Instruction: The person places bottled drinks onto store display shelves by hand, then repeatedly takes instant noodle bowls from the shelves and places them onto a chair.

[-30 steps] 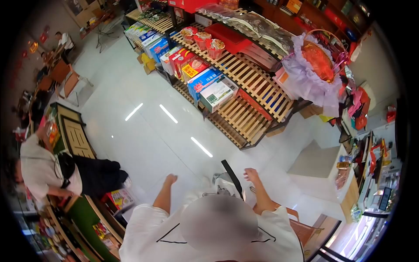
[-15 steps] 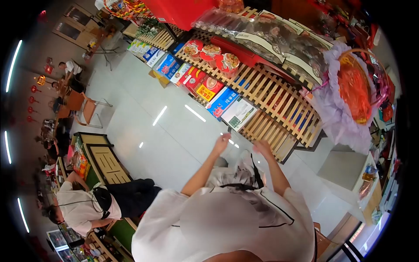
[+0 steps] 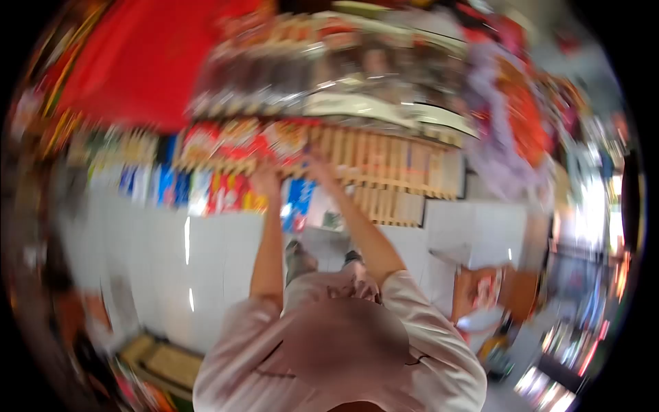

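Both my arms reach forward over the slatted wooden shelf, and the view is smeared by motion. My left hand [image 3: 266, 177] is at the near side of the rightmost red instant noodle tub [image 3: 285, 139]. Just right of that tub is my right hand [image 3: 318, 167], over the slats. Whether either hand touches the tub I cannot tell, as the fingers are blurred. Two more noodle tubs stand to the left, a middle tub [image 3: 238, 134] and a left tub [image 3: 200, 142]. Below my hands, a blue and white carton [image 3: 298, 201] stands at the shelf's front.
Clear-wrapped packages [image 3: 374, 65] lie on the upper tier of the slatted shelf [image 3: 391, 156]. A large red box [image 3: 147, 62] is at the upper left. A basket with lilac wrapping [image 3: 491, 130] stands at the right. An orange-brown chair [image 3: 480, 292] is on the floor at the lower right.
My view has turned and come closer to the shelf. Both hands have moved forward from above the floor to the rightmost noodle tub. The co-worker at the left is out of clear view.
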Demonstrator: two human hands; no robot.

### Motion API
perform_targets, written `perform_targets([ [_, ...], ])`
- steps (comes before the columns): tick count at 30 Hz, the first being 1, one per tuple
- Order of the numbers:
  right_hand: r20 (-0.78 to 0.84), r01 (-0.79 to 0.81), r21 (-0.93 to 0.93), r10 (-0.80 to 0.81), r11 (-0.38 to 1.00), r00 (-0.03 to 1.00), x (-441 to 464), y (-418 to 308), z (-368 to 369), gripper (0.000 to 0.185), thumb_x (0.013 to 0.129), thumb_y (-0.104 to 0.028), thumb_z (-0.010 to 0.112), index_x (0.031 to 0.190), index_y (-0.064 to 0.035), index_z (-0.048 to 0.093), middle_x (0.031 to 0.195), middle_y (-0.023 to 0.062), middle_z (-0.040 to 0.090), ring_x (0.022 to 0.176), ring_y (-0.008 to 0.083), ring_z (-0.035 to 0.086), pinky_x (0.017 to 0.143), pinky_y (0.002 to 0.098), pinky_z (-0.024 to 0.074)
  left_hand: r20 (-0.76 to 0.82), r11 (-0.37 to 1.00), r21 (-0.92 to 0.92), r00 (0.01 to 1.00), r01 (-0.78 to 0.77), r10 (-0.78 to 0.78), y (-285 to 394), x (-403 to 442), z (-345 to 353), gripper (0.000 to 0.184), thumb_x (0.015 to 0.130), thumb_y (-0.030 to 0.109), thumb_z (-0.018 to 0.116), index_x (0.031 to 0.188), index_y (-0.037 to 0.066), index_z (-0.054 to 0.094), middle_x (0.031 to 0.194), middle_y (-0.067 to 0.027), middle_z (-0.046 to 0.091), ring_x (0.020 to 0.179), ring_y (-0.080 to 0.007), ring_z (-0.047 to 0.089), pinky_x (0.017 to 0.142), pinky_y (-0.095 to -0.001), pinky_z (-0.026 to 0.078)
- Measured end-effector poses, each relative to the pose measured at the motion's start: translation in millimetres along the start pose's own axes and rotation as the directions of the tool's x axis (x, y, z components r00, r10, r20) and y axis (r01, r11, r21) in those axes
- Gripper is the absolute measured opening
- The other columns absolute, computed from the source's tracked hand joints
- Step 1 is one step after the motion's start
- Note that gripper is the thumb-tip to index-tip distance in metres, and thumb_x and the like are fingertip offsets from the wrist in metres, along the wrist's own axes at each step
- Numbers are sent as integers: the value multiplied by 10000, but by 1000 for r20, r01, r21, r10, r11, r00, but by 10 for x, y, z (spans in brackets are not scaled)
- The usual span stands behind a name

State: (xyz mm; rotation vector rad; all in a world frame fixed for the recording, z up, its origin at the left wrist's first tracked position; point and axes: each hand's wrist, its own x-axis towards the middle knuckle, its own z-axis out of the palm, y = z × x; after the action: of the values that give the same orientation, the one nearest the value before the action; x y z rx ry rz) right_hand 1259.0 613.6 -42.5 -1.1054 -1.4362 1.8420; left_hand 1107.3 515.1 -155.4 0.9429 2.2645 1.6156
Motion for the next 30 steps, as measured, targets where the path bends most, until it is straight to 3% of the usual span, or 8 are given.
perform_targets([
  [2,-4,30,119,-29,992,1000,-6,-260,186,308,797,-252,602,1032,-60,549,808,37,574,642,112,558,479,242,433,172,854,-278,897,440,-407,309,141,-62,400,913,135,370,1283,-16,391,925,-86,568,763,-145,519,659,-229,442],
  [6,-215,-22,-71,6,997,977,-397,-837,170,377,768,-341,602,967,-24,560,873,131,582,766,185,577,618,316,483,148,647,-550,824,528,-547,1203,-24,-311,411,858,244,580,1176,53,401,1199,-164,468,932,-216,546,720,-341,505],
  [9,-320,37,-379,-168,925,932,-562,-354,64,443,768,-351,588,1057,-18,537,1096,208,507,991,292,521,867,377,426,123,802,-458,920,385,-371,1939,-550,-419,376,848,306,578,1012,40,368,963,-119,452,812,-189,499,684,-328,480],
  [14,-669,-104,-133,-11,986,743,-2429,-320,-771,607,741,-360,630,1211,-13,465,1170,232,477,1114,342,459,931,386,374,425,961,-257,905,98,22,2315,-1795,-106,372,823,201,637,1009,-2,386,937,-129,474,827,-197,485,734,-303,435],
  [19,-928,-144,161,200,976,316,-4408,530,-1837,477,767,-314,644,1096,12,527,828,144,634,752,244,626,687,346,494,946,970,-176,303,168,119,2429,-3427,557,405,800,121,622,1110,-13,398,1028,-138,498,915,-220,518,807,-304,423],
  [24,-964,81,267,267,960,7,-5961,1604,-2120,494,751,-347,613,1085,10,539,945,213,594,797,318,600,704,384,485,965,971,-231,-142,-64,220,3028,-5220,706,429,795,115,604,1169,-5,432,1086,-137,506,950,-216,531,828,-315,443],
  [26,-930,181,316,342,931,-133,-6453,1836,-2186,343,793,-117,582,1095,23,496,938,161,591,756,176,627,505,290,548,938,996,-80,-342,-44,60,3176,-5792,779,445,785,115,608,1179,-3,436,1106,-146,508,961,-208,536,837,-310,445],
  [30,-874,287,276,364,917,-323,-7006,2304,-2235,441,792,-124,585,1182,12,430,1031,118,564,786,169,611,556,297,554,814,938,-324,-541,-122,211,3053,-6728,1029,437,772,106,608,1169,6,455,1085,-136,535,982,-193,536,819,-301,456],
])
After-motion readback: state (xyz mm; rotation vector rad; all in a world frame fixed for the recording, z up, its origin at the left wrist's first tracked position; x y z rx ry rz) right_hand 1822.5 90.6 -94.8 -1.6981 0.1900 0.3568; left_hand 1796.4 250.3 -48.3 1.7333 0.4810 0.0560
